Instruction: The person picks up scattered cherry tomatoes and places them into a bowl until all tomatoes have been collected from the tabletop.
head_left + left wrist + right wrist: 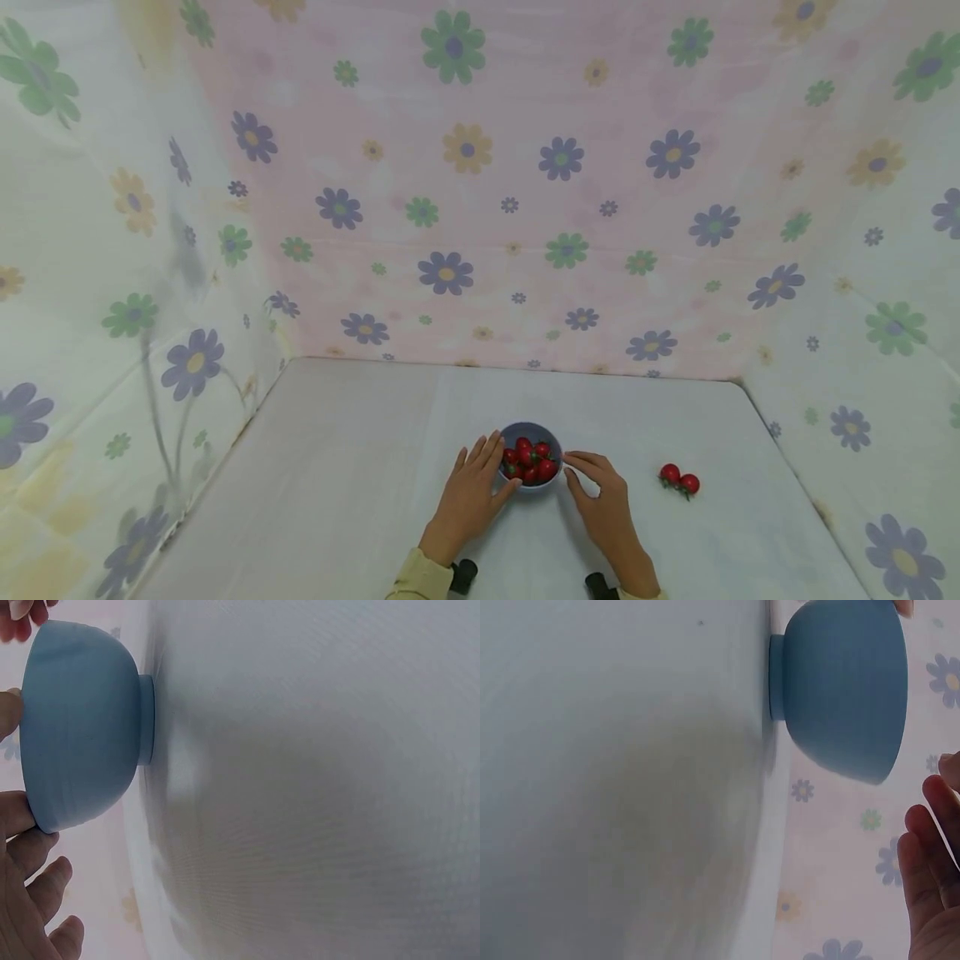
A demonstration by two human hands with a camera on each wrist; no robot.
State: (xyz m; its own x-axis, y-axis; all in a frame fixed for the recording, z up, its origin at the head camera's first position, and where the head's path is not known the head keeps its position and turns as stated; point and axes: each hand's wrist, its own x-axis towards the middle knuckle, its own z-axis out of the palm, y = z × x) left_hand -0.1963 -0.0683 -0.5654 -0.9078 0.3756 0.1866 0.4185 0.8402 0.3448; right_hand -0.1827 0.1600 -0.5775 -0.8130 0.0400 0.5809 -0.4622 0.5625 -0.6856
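A blue-grey bowl [531,490] stands upright on the white table, holding several small red tomatoes [529,463] with green stems. At the bowl's left side, my left hand [468,496] touches the rim with extended fingers [30,851], its thumb near the front edge. On the opposite side, my right hand [603,500] is close to the rim, thumb and fingers apart with nothing between them. A gap separates the right fingers [930,825] from the bowl [847,690] in the right wrist view. Two more tomatoes [679,481] lie together to the right of my right hand.
The white tabletop [337,483] spreads out around the bowl. Flower-patterned cloth walls [517,208] enclose the table at the back and on both sides. Dark wrist straps show at both sleeves.
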